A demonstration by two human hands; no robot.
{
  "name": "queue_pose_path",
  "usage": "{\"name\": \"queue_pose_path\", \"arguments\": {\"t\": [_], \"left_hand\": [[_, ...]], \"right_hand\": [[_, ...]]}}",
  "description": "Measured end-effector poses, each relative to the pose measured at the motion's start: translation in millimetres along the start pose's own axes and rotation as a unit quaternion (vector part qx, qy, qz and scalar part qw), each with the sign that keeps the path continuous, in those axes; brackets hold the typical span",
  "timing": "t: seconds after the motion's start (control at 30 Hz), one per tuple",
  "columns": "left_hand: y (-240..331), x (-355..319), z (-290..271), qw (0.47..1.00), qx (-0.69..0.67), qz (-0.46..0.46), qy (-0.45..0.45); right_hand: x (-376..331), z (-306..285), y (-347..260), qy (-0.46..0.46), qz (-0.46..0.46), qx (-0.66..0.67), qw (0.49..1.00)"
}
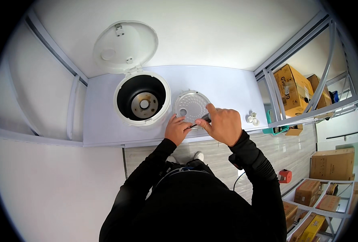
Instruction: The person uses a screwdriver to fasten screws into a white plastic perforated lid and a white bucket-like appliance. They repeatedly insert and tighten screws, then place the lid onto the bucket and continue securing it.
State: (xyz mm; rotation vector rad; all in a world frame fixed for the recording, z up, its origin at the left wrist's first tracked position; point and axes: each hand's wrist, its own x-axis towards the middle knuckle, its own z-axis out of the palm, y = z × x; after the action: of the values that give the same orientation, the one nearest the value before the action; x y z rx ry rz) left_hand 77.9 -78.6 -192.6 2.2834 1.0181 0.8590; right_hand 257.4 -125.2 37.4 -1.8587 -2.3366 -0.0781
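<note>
On the white table (pixel 227 80), a silvery disc (pixel 195 105) lies flat.
Round and dimpled, it sits right of the open rice cooker (pixel 167 94). The right hand (pixel 226 126) is clamped on a dark tool (pixel 206 117); whether the left hand (pixel 177 129) grips, I can't tell. Both cover part of its near side; white pieces (pixel 252 118) stand farther right.

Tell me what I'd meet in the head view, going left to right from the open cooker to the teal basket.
Open cooker, round dimpled disc, right hand, small white cups, teal basket.
</note>
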Motion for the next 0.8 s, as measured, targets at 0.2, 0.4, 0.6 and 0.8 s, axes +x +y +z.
{"name": "queue_pose_path", "arguments": {"t": [0.2,0.4,0.6,0.8], "left_hand": [[0,1,-1,1.0,-0.018,-0.007,-0.003],[-2,0,0,1.0,-0.022,-0.014,-0.003],[2,2,-2,0.999,-0.034,-0.027,-0.011],[2,1,-1,0.998,-0.039,-0.037,-0.016]], "right_hand": [[8,4,4,0.131,-0.115,0.06,0.983],[19,-8,-11,-0.126,0.011,-0.016,0.992],[10,-4,-9,0.03,-0.108,-0.011,0.994],[14,-4,-11,-0.04,-0.08,-0.042,0.995]]}}
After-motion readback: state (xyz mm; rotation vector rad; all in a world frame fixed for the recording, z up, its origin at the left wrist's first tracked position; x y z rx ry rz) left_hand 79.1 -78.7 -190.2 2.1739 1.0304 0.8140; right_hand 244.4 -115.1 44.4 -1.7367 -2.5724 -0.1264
